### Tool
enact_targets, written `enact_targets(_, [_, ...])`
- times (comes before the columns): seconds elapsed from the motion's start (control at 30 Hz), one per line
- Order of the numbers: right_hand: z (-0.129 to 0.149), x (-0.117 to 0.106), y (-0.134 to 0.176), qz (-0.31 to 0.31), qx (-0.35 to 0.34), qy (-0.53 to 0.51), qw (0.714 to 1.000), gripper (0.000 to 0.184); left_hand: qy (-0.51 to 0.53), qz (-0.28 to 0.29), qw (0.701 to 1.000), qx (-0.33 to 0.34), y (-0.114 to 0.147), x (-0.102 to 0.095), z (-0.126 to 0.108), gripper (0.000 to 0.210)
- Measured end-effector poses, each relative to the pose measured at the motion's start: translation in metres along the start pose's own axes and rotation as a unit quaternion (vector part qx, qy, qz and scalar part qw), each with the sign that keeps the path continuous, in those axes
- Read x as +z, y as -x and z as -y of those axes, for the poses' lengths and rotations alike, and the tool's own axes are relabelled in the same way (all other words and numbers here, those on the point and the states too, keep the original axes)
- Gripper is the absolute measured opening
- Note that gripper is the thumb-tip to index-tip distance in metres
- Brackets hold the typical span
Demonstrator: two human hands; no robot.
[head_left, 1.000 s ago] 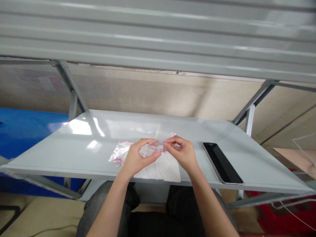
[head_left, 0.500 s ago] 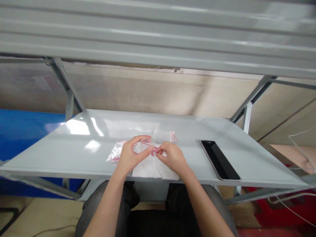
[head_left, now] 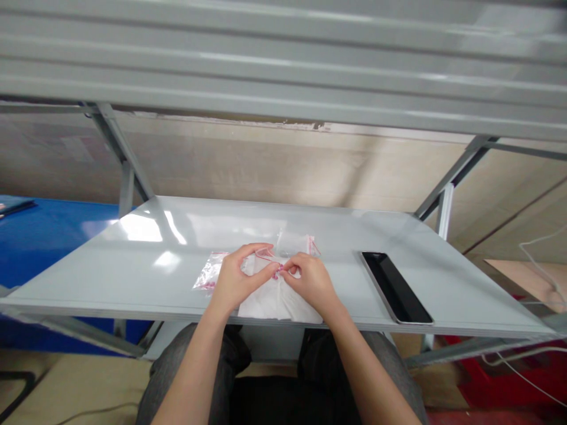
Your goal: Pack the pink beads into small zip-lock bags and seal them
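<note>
Left hand (head_left: pixel 237 274): one, above the near middle of the table; thumb and forefinger curved in a wide C, thumb tip at the beads. Remaining fingers hidden; cannot tell whether they grip anything.

Right hand (head_left: pixel 309 280): one, facing the left; thumb and forefinger tips close together at the beads. Whether a bead is pinched between them cannot be told.

Pink beads (head_left: pixel 275 273): small cluster, between the two hands' fingertips, over the white cloth; partly covered, count unclear.

Red cord (head_left: pixel 264 256): thin, just beyond the left thumb, between it and the forefinger; ends unclear.

White cloth (head_left: pixel 280 304): creased, lying flat under both hands, at the near edge.

Clear plastic bag (head_left: pixel 208 273): left of the left hand, pink contents at its near end.

Second plastic bag (head_left: pixel 295 243): clear, red-edged at right, on the far side of the hands.

Black-screened device (head_left: pixel 396 288): silver-edged, flat, to the right, well apart from the hands.

Table (head_left: pixel 345 233): pale grey, glossy, bearing all the above.
</note>
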State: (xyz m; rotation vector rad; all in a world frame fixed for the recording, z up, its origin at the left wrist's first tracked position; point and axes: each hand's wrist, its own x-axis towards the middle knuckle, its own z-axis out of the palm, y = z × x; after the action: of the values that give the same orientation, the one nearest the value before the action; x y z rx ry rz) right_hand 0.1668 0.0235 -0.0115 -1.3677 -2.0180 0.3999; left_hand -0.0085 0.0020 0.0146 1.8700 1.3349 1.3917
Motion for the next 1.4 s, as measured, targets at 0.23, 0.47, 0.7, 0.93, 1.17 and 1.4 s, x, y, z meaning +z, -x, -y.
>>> enact_targets(0.23, [0.014, -0.012, 0.0, -0.109, 0.024, -0.308, 0.945, 0.013, -0.025, 0.035, 0.999, 0.033, 0.003, 0.01, 0.0, 0.03])
enact_targets(0.47, [0.022, -0.014, 0.005, -0.067, 0.005, -0.289, 0.955, 0.012, -0.04, 0.055, 0.996, 0.051, 0.003, 0.012, 0.001, 0.028])
enact_targets(0.7, [0.024, -0.019, 0.006, -0.006, 0.028, -0.28, 0.96, 0.006, -0.039, 0.063, 0.996, 0.048, 0.002, 0.012, 0.003, 0.037])
enact_targets(0.93, [0.024, -0.028, 0.009, -0.024, 0.032, -0.333, 0.942, 0.004, 0.125, 0.075, 0.989, 0.006, 0.002, -0.004, -0.001, 0.015])
enact_targets(1.17, [0.032, -0.033, 0.009, -0.07, -0.028, -0.356, 0.931, 0.008, 0.063, 0.009, 0.997, 0.032, 0.002, -0.011, -0.001, 0.007])
enact_targets(1.4, [0.042, -0.039, 0.015, -0.135, -0.009, -0.356, 0.925, 0.015, 0.005, -0.125, 0.972, 0.198, 0.01, -0.014, -0.019, 0.013])
